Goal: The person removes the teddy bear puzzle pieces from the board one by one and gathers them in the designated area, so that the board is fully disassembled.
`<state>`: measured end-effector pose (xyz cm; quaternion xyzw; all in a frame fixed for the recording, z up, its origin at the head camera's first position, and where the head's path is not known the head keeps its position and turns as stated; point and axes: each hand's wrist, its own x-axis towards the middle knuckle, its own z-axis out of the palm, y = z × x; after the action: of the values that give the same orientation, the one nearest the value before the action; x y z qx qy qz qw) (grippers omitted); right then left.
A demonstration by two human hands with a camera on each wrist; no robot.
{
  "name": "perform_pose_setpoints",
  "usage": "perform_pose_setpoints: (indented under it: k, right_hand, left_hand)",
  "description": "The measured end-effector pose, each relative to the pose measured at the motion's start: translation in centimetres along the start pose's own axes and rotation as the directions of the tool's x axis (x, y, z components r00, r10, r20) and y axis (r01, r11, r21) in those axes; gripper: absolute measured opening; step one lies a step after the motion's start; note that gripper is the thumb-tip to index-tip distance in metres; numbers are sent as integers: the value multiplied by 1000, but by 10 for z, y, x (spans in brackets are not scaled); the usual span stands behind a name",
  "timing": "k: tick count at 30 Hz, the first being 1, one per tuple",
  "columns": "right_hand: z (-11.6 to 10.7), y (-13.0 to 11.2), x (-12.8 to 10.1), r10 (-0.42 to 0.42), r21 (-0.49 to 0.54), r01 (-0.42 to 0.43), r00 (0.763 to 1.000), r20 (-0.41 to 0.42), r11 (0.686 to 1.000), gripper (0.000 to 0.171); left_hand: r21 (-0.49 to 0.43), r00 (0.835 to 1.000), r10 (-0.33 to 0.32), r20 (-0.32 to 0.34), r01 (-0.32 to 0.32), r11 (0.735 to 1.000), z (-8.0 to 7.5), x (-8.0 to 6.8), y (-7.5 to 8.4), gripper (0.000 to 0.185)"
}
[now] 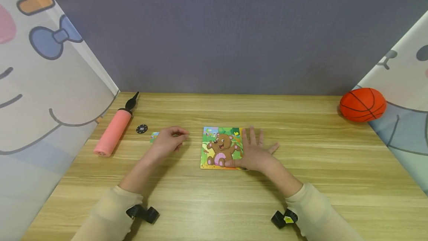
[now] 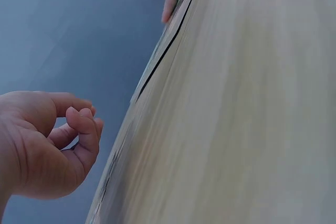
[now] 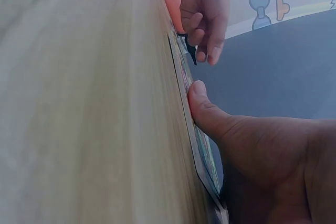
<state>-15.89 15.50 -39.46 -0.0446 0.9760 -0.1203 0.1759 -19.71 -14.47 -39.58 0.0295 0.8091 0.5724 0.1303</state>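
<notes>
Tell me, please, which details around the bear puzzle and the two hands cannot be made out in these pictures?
- Bear puzzle: its right edge is hidden under the right hand in the head view.
- Small card: mostly covered by the left hand; its picture is too small to read.
- Black disc: its marking is too small.
- Left wrist view: blurred; whether the curled fingers pinch anything is unclear.

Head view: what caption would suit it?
Right hand flat on bear puzzle; left hand over a loose piece.
</notes>
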Motion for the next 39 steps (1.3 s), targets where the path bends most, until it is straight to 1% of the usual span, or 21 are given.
perform_pose_setpoints:
  k: [8,14,20,25,31,39]
  right_hand:
    - [1,0,0,21,16,-21,1000,18,1000,137]
    - [1,1,2,20,3,-20,1000,17,1000,139]
    - [2,1,2,19,-3,-19,1000,5,1000,138]
    - [1,0,1,15,0,-15,1000,-3,1000,138]
    - [1,0,1,10,2,-10,1000,-6,1000,137]
    - [1,0,2,12,7,-12,1000,-2,1000,138]
  left_hand:
    - [8,999,21,38,-22,1000,23,2,11,21]
    - [-5,994,69,84,-69,998,40,6,17,19]
    - [19,991,69,115,-72,997,54,11,20,17]
    - [-3,988,62,144,-62,998,62,16,20,18]
    - [-19,987,36,157,-33,999,69,22,22,17]
    - [-79,974,77,214,-62,995,81,29,25,20]
